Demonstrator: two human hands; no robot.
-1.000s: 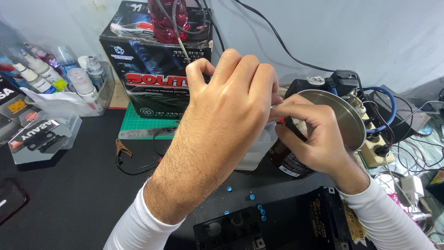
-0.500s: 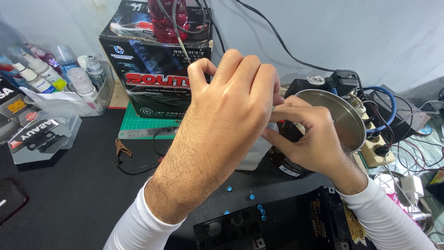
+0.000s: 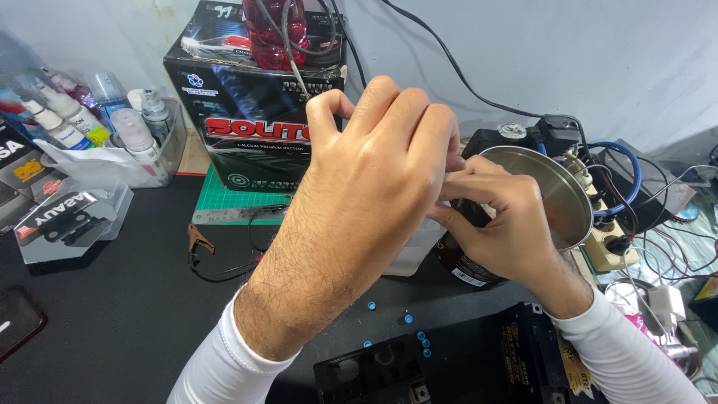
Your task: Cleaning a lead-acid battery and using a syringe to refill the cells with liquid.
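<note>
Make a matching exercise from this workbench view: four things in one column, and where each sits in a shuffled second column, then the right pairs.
Things:
1. black battery box
2. steel bowl
3. small blue caps
4. clear bin of bottles

Places:
A. scattered on the dark mat below the left hand
B. at the left edge of the bench
C. on the green cutting mat, behind the hands
D. tilted, just behind the right hand

Pairs: 1-C, 2-D, 3-A, 4-B
</note>
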